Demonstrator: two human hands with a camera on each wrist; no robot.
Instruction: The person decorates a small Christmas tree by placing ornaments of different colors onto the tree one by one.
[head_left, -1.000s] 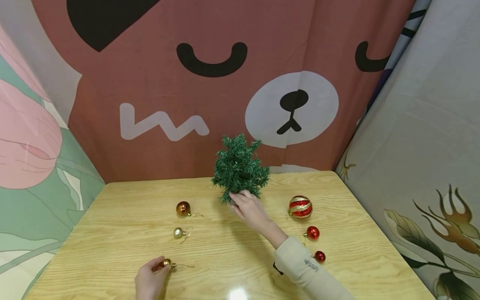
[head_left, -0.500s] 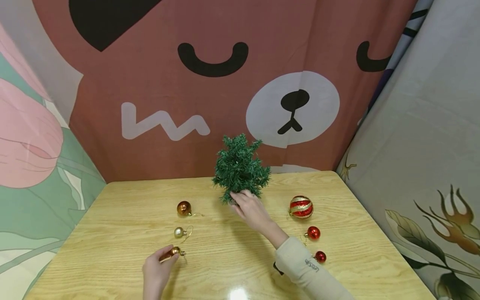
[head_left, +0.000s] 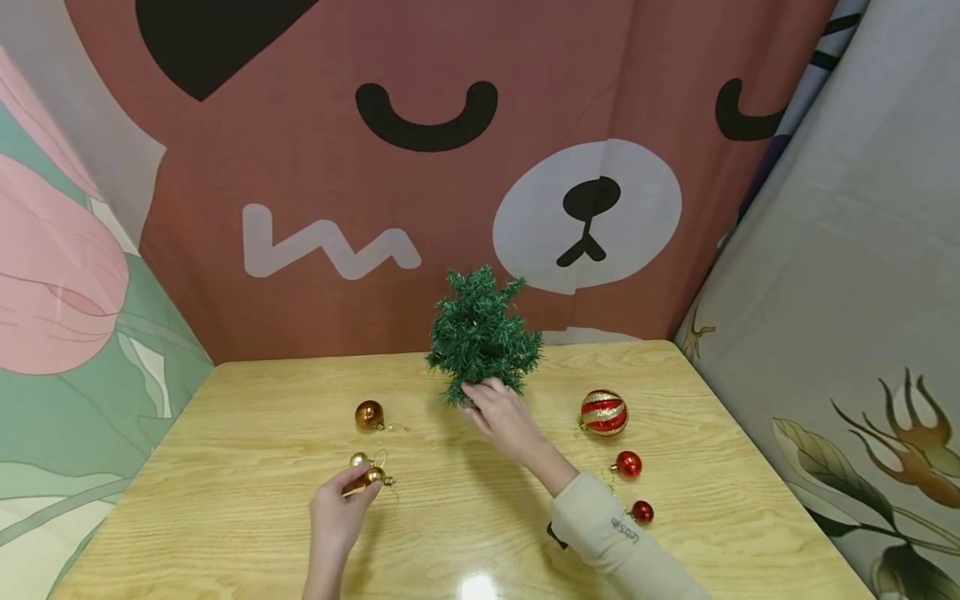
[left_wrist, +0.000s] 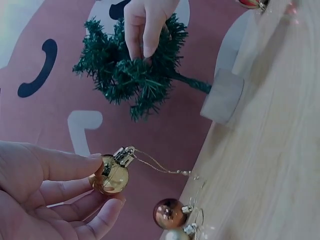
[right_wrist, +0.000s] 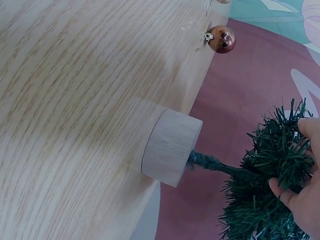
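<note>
My left hand (head_left: 336, 510) pinches a small shiny gold Christmas bauble (left_wrist: 112, 176) between thumb and fingers, raised over the table's left side. From its metal cap a thin gold hanging loop trails off to the right. A small green artificial Christmas tree (head_left: 483, 329) stands upright at the back middle of the table. Its round pale wooden base (right_wrist: 172, 147) rests on the tabletop. My right hand (head_left: 506, 421) holds the lower front branches of this tree, thumb on one side and fingers on the other; needles partly hide the fingertips.
Left of the tree lie a copper bauble (head_left: 368, 414) and a pale gold bauble (head_left: 358, 459). On the right are a large red-and-gold striped bauble (head_left: 603, 412) and two small red baubles (head_left: 627, 464). A patterned curtain (head_left: 420, 208) hangs behind the table.
My left hand has lifted the gold bauble and carried it forward and to the right, close by the pale gold one. The right hand keeps its hold on the tree.
</note>
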